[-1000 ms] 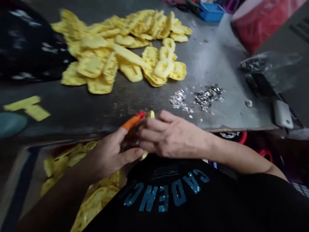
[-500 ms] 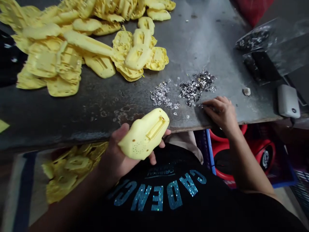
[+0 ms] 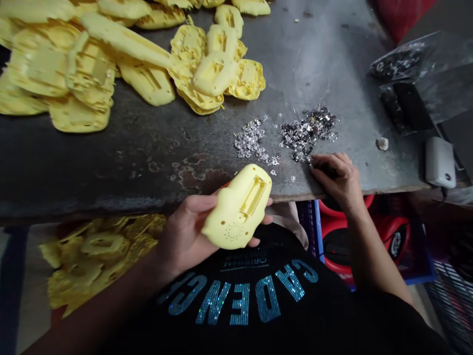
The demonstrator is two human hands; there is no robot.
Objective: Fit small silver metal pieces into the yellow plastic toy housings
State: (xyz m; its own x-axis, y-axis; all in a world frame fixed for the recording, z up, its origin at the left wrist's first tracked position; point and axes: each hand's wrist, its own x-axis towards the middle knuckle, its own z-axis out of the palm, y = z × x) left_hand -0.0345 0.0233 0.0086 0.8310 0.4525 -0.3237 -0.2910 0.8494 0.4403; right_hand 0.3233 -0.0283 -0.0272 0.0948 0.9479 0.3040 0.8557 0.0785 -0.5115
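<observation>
My left hand [image 3: 194, 222] is closed round a pale yellow plastic housing [image 3: 231, 222], held just off the table's front edge. Its outer face is turned up and shows a long battery slot, a cluster of small holes and several screw holes. My right hand [image 3: 340, 177] rests on the table with thumb and forefinger pinched at the near edge of a heap of small metal pieces [image 3: 306, 130]. A silvery bit shows at those fingertips, partly hidden. A smaller heap of lighter metal pieces [image 3: 251, 140] lies to the left, beyond the housing.
Many yellow housings [image 3: 144, 79] are piled at the table's back left. More yellow shells [image 3: 99, 261] lie below the edge. On the right are clear plastic bags [image 3: 402, 59], a whitish lump [image 3: 382, 143] and a white device [image 3: 439, 162]. A blue crate [image 3: 318, 231] holds red-and-black items.
The housing in my left hand has moved right and turned more upright. My right hand stays at the metal heap, fingers still pinched. The whole view has shifted slightly.
</observation>
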